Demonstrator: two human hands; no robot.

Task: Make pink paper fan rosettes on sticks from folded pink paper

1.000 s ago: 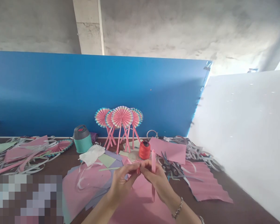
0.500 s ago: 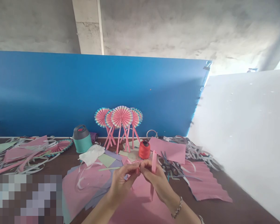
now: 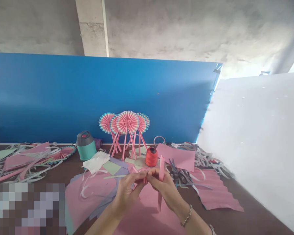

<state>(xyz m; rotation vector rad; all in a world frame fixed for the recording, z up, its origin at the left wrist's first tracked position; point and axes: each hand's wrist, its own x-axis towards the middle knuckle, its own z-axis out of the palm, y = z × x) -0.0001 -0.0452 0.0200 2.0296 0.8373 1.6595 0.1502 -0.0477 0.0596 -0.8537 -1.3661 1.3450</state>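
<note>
Over the pink sheet, my remote view shows the left hand pinching a small pink piece against the right fingertips, the right hand also holding a pink strip upright; I judge both light, crushable paper, best held gently along the folds.

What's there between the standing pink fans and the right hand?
The head view shows a red spool and paper scraps between the pink fans and right hand.

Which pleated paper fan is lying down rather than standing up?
The far-left fan, left of the teal container: it lies low, while the other fans stand raised on pink legs.
</note>
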